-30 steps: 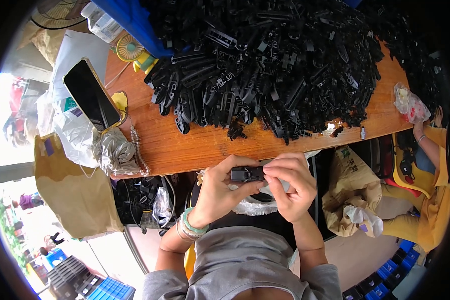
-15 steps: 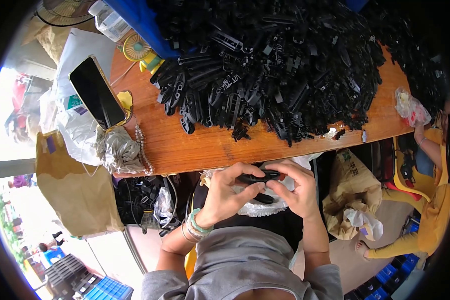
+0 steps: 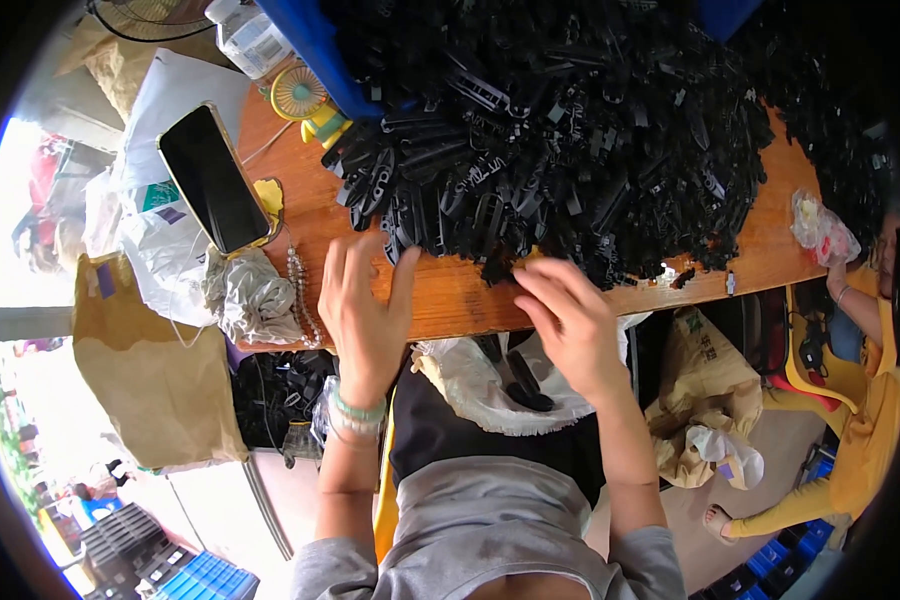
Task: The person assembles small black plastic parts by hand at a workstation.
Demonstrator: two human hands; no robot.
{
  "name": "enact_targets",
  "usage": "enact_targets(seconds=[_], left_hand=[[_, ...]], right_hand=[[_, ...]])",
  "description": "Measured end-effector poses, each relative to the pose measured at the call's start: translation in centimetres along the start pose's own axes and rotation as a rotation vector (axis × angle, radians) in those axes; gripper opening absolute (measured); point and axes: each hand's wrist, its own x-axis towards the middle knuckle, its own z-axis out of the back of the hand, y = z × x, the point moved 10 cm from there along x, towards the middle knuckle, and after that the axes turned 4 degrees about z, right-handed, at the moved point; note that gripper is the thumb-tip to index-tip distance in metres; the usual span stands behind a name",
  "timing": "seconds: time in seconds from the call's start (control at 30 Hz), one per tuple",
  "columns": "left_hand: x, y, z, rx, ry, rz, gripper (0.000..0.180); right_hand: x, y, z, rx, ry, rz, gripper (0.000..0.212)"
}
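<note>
My left hand (image 3: 358, 315) is over the table's front edge, thumb and fingers apart, nothing held. Its fingertips are nearest to the long black plastic pieces (image 3: 400, 215) at the left of a big heap (image 3: 570, 150). My right hand (image 3: 578, 325) reaches up to the heap's front, its thumb and slightly blurred fingers spread. Small black plastic parts (image 3: 500, 265) lie just beyond those fingertips; contact cannot be made out. On my lap rests an opened white bag (image 3: 470, 385), with long black pieces (image 3: 525, 382) lying in it.
On the wooden table (image 3: 460, 310), a phone (image 3: 213, 180), crumpled plastic (image 3: 255, 298), a bead string (image 3: 298, 290) and a small yellow fan (image 3: 302, 95) stand left. A blue bin (image 3: 320, 60) is behind. Paper bags (image 3: 150, 370) hang left and right; a person in yellow (image 3: 865, 430) sits right.
Both hands were together over my lap on a black plastic piece. That piece has left them; the hands have parted and moved up to the heap. The bag on my lap now shows more.
</note>
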Motion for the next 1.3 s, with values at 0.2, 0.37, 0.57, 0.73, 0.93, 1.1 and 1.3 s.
enact_targets(seconds=[0.2,0.37,0.57,0.73,0.93,1.1,1.3], left_hand=[[2.2,2.1,-1.8,0.137,-0.005,0.006,0.029],[1.0,1.8,-1.8,0.171,-0.002,-0.003,0.029],[-0.8,1.7,-1.1,-0.188,-0.101,-0.012,0.032],[-4.4,2.0,-1.5,-0.521,-0.026,0.145,0.03],[-6.6,2.7,-3.0,-0.704,0.07,0.34,0.029],[-6.7,2.6,-3.0,-0.698,0.073,0.357,0.027],[-6.8,2.6,-2.8,-0.663,0.079,0.366,0.026]], right_hand=[[0.1,0.5,-1.8,-0.208,-0.092,0.101,0.023],[-0.4,0.5,-1.8,-0.207,-0.143,0.106,0.025],[-0.4,0.6,-1.4,-0.177,-0.201,0.041,0.025],[-0.1,0.9,-1.5,-0.225,-0.216,0.025,0.025],[-0.4,1.2,-2.5,-0.192,-0.169,0.089,0.029],[-0.4,0.9,-1.6,-0.111,-0.266,0.065,0.03],[-1.0,-0.2,-1.5,-0.073,-0.324,-0.009,0.031]])
